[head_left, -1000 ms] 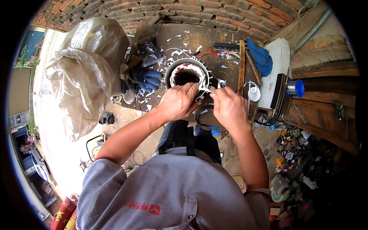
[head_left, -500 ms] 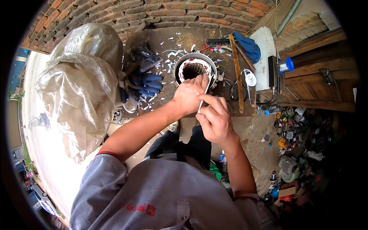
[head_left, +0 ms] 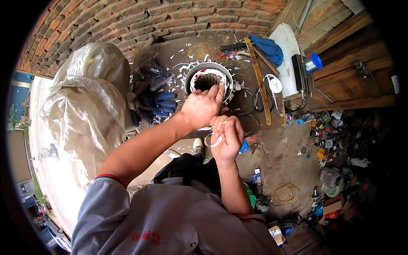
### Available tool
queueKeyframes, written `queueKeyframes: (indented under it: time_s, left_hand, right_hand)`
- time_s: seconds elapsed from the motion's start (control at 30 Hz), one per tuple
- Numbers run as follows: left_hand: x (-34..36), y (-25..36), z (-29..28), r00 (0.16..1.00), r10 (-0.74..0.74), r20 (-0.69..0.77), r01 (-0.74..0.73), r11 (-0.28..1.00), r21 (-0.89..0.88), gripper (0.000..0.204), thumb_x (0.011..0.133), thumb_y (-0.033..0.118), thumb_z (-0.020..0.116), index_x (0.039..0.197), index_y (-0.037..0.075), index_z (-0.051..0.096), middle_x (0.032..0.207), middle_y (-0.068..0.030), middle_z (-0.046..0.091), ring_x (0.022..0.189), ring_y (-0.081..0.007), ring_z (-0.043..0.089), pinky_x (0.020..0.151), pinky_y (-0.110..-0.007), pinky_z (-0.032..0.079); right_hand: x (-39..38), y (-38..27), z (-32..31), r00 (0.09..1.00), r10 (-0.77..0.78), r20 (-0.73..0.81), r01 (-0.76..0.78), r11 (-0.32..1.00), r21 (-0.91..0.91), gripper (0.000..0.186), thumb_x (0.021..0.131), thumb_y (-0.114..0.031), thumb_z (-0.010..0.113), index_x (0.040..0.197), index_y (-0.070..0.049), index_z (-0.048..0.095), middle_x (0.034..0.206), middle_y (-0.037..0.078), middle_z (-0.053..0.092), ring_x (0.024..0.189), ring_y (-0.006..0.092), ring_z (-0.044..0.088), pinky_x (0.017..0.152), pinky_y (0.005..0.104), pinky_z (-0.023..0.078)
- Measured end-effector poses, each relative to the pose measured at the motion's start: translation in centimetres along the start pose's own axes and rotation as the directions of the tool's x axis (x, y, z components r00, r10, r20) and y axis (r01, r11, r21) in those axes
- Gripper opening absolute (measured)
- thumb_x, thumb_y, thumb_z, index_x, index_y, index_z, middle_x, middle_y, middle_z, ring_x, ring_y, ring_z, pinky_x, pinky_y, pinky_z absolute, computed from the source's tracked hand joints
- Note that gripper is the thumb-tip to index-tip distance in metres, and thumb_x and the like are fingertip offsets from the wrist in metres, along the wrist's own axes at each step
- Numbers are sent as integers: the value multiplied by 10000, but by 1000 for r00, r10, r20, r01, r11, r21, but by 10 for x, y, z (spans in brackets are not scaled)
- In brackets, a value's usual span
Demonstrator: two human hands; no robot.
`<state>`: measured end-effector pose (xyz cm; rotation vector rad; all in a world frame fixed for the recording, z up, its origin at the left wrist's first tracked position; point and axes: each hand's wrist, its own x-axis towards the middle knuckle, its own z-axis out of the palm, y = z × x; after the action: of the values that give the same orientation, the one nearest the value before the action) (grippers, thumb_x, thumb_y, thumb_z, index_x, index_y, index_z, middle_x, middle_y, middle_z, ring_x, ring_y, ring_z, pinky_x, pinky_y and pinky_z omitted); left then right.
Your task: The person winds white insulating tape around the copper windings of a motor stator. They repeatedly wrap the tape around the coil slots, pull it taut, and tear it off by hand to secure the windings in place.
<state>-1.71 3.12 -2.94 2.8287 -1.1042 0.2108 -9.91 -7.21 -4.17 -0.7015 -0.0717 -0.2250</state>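
A motor stator in a round grey metal housing stands upright on the bench, its bore facing up. White and red wrapping shows on the winding inside the rim. My left hand reaches over the near right part of the rim, fingers bent and pressed together against the winding; its fingertips are partly hidden. Close to the bench's front edge, my right hand is closed, palm turned up, around a narrow white strip. Part of that strip curls in a loop out of the fist's left side.
White paper scraps lie scattered round the stator. Right of it are a long wooden strip, scissors, a white tape roll and a blue cloth. Blue gloves and a large plastic-covered bulk are at left.
My right hand has moved down and left, away from the stator, and turned palm up; the white strip, straight before, now curls. My left hand stays at the rim. The whole view has shifted slightly.
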Motion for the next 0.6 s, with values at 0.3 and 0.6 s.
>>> queueKeyframes:
  time_s: [0.3, 0.6]
  left_hand:
    - [-8, -2, 3, 993, -35, -114, 10, 976, -217, 641, 821, 293, 634, 1348, -44, 493, 1175, -181, 628, 873, -324, 685, 789, -392, 544]
    - [-5, -1, 2, 996, -15, -83, 7, 995, -95, 669, 879, 410, 642, 1358, -31, 490, 1126, -152, 602, 783, -288, 692, 660, -378, 563]
  right_hand:
    - [8, -18, 8, 1000, -31, -2, 31, 1000, -1, 283, 1032, -146, 486, 764, -66, 442, 651, -5, 397, 612, 97, 341, 654, 279, 324]
    - [-7, -18, 15, 984, 99, -151, -128, 972, -198, 309, 1025, -147, 507, 737, -52, 448, 660, 0, 414, 620, 98, 349, 610, 251, 301]
